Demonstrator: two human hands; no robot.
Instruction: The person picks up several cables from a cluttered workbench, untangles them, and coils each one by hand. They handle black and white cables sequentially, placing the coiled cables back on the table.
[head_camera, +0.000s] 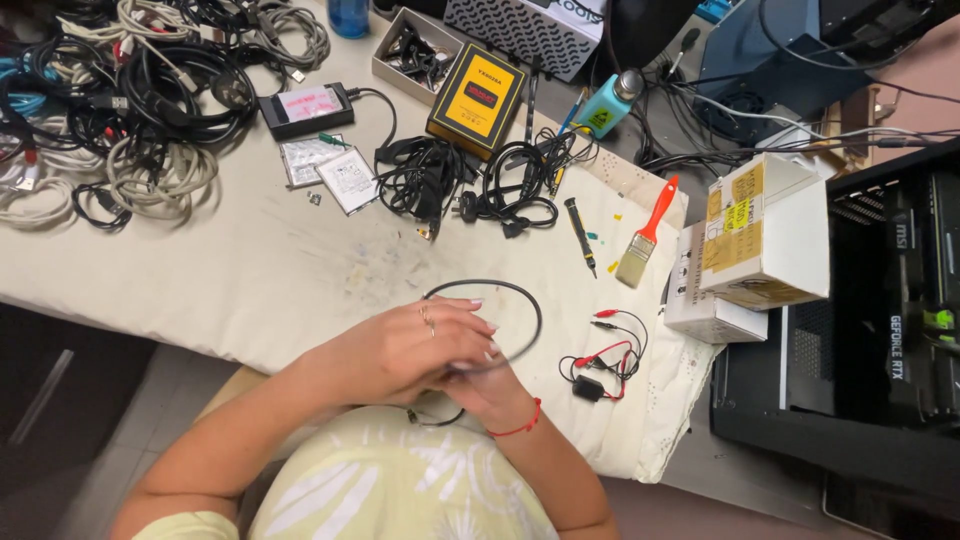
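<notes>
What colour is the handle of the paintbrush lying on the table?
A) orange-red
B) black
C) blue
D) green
A: the paintbrush lies to the right of the hands on the cloth-covered table, and its handle is plainly orange-red above pale bristles.

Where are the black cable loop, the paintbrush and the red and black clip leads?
black cable loop (527, 300), head view, top right arc.
paintbrush (636, 262), head view, bristles.
red and black clip leads (608, 362), head view, middle of tangle.
</notes>
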